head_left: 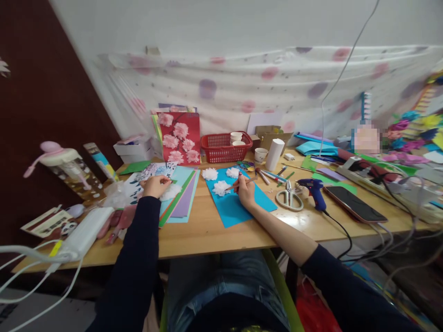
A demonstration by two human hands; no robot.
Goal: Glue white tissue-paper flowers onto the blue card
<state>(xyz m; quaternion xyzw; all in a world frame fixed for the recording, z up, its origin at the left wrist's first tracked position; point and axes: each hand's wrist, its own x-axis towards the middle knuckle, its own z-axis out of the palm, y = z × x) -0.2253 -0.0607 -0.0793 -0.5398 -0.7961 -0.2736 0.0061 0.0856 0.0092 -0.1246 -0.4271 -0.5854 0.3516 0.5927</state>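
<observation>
My right hand (245, 191) is closed around a thin brown pencil-like stick (249, 180), whose tip reaches a white ruffled flower (220, 188). That flower lies on a bright blue sheet of paper (226, 214). Two more white flowers, a left one (209, 174) and a right one (233, 172), sit along the sheet's far edge. On the left, my left hand (156, 186) hovers by the stack of coloured paper (180, 210), its fingers pinched together. Whatever they hold is too small to name. White fluffy material (170, 192) lies just beside that hand.
A red basket (226, 150) with paper cups and a red flower picture (180, 138) stand at the back. White-handled scissors (289, 198), a blue glue gun (314, 191) with its cord, and a phone (356, 203) lie right. A tumbler (71, 170) and power strip (83, 230) are left.
</observation>
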